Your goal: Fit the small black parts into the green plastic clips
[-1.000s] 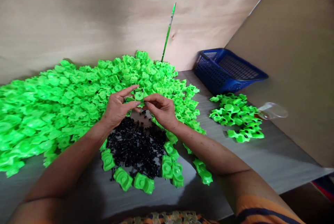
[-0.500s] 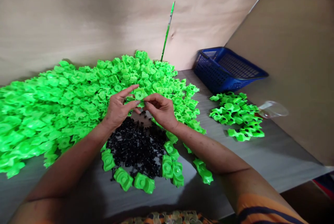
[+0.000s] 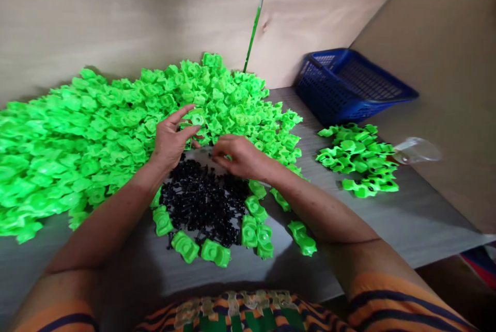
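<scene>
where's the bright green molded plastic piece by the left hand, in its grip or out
In: the left hand holds the green piece, thumb at its near edge, index finger by its far edge.

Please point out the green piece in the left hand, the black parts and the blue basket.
Green piece point(image 3: 198, 119): head view, round centre.
Black parts point(image 3: 215, 209): head view, heap's middle.
Blue basket point(image 3: 329, 98): head view, outer wall.

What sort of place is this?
Probably a small workshop or factory workstation: a large heap of identical-looking green parts and a pile of small black parts share one table, with a blue basket at the back.
</scene>
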`<state>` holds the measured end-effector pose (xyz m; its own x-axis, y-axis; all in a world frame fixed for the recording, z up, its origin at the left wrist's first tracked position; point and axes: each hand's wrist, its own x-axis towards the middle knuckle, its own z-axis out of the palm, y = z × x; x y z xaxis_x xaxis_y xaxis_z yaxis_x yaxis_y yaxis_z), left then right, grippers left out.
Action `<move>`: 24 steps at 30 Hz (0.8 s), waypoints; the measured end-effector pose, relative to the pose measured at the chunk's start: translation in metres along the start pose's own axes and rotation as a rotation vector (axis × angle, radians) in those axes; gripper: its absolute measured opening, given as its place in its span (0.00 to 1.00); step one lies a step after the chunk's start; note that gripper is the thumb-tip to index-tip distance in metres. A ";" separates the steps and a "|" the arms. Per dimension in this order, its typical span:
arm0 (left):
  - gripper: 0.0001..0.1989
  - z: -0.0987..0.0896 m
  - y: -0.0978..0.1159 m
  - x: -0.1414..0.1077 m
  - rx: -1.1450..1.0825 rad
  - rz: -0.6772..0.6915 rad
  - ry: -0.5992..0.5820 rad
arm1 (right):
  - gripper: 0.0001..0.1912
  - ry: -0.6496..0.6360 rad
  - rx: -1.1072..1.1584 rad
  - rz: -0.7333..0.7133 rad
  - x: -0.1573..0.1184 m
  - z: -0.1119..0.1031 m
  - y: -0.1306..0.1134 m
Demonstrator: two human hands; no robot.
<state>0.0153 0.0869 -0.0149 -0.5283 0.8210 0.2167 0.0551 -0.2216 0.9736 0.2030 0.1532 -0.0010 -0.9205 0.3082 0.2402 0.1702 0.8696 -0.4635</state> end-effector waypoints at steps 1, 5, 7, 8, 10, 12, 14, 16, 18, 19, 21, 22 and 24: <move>0.33 -0.001 -0.001 0.001 -0.001 -0.002 0.004 | 0.09 -0.142 -0.131 -0.008 0.000 0.000 -0.005; 0.31 0.000 0.001 -0.001 0.009 0.000 -0.006 | 0.13 -0.462 -0.448 0.009 0.001 0.008 -0.022; 0.30 0.000 0.002 -0.003 0.015 0.008 -0.013 | 0.14 -0.540 -0.471 -0.003 0.003 0.011 -0.026; 0.30 0.000 0.002 -0.004 0.017 0.013 -0.019 | 0.15 -0.560 -0.470 -0.004 0.003 0.012 -0.028; 0.29 0.000 0.003 -0.005 0.016 0.016 -0.040 | 0.15 -0.574 -0.455 0.001 0.005 0.012 -0.028; 0.29 0.001 0.004 -0.006 0.005 0.005 -0.058 | 0.15 -0.584 -0.429 0.006 0.005 0.014 -0.027; 0.29 0.001 0.006 -0.007 -0.017 -0.015 -0.057 | 0.14 -0.574 -0.396 -0.003 0.006 0.016 -0.024; 0.29 0.002 0.008 -0.008 -0.035 -0.030 -0.049 | 0.13 -0.532 -0.357 -0.027 0.005 0.017 -0.019; 0.28 0.003 0.009 -0.009 -0.035 -0.029 -0.046 | 0.10 -0.455 -0.288 -0.063 0.003 0.015 -0.013; 0.28 0.004 0.010 -0.009 -0.028 -0.025 -0.046 | 0.09 -0.400 -0.233 -0.080 0.002 0.012 -0.009; 0.29 0.005 0.011 -0.010 -0.017 -0.025 -0.042 | 0.09 -0.262 -0.075 -0.105 -0.001 0.004 -0.003; 0.29 0.005 0.011 -0.010 -0.017 -0.031 -0.037 | 0.10 -0.184 0.017 -0.105 -0.002 0.000 -0.001; 0.29 0.007 0.012 -0.011 -0.025 -0.056 -0.028 | 0.11 -0.051 0.190 -0.067 -0.005 -0.009 0.001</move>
<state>0.0274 0.0785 -0.0053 -0.5059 0.8468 0.1645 0.0050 -0.1878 0.9822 0.2109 0.1562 0.0053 -0.9449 0.2279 0.2349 0.0430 0.7979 -0.6012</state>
